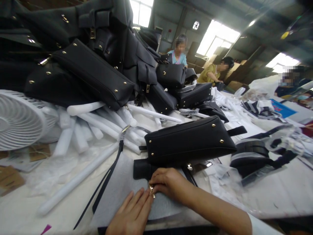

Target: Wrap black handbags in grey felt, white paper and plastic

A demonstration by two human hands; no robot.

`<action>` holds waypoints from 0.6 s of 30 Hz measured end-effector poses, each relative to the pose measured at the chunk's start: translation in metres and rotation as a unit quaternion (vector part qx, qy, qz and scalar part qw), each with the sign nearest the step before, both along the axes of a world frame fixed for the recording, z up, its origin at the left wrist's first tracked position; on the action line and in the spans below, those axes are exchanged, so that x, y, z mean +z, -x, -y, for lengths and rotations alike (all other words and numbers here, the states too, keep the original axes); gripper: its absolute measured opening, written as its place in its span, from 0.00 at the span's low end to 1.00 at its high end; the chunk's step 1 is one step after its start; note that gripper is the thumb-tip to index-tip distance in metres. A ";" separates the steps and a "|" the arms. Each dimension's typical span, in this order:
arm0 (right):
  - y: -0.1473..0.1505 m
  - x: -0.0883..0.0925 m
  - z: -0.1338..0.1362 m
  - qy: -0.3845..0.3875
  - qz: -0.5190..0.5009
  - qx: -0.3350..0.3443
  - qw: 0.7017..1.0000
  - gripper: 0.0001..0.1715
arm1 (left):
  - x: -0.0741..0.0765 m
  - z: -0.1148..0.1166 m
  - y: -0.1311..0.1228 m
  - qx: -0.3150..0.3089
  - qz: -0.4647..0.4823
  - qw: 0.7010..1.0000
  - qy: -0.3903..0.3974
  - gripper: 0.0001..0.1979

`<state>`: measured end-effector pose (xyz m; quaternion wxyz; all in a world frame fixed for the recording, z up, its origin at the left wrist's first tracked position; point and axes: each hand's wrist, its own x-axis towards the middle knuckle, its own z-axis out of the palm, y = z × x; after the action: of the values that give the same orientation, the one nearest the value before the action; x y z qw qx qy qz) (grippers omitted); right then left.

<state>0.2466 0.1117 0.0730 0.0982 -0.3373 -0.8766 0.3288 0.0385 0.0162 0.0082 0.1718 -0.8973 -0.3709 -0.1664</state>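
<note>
A black handbag (pixel 186 138) lies on its side in front of me, its base with gold studs turned toward me. Below it, a grey sheet (pixel 114 186) is spread over the near part of the bag. My right hand (pixel 168 182) pinches a small gold metal clasp (pixel 151 189) beside a black strap tab (pixel 141 169). My left hand (pixel 133 212) rests flat on the grey sheet, fingers stretched out, its fingertips next to the clasp. A thin black strap (pixel 97 189) runs along the left edge of the sheet.
Black handbags (pixel 93 71) are heaped at the back left. White foam rods (pixel 78 173) lie across the table. A white fan (pixel 19 120) stands at left. Wrapped black straps (pixel 254 156) lie at right. Co-workers (pixel 210 73) are at the far side.
</note>
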 end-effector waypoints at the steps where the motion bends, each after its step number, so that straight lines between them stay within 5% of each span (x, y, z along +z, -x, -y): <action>1: -0.001 0.003 -0.001 -0.014 0.012 0.016 1.000 0.09 | 0.001 0.000 0.000 0.002 0.003 1.000 0.001 0.24; 7: -0.005 0.016 -0.002 -0.167 0.134 0.141 0.967 0.13 | 0.009 0.001 -0.002 0.018 0.060 0.998 0.022 0.21; 13: 0.004 0.012 -0.010 -0.220 0.188 0.213 0.933 0.13 | 0.016 -0.002 -0.005 0.023 0.097 0.995 0.026 0.21; 18: 0.014 0.010 0.002 -0.186 0.215 0.124 0.951 0.09 | 0.012 0.002 -0.006 0.044 0.139 0.988 0.045 0.21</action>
<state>0.2327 0.1095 0.0832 -0.0729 -0.2639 -0.9576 0.0892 0.0448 0.0146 0.0199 0.0848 -0.8554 -0.4372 -0.2646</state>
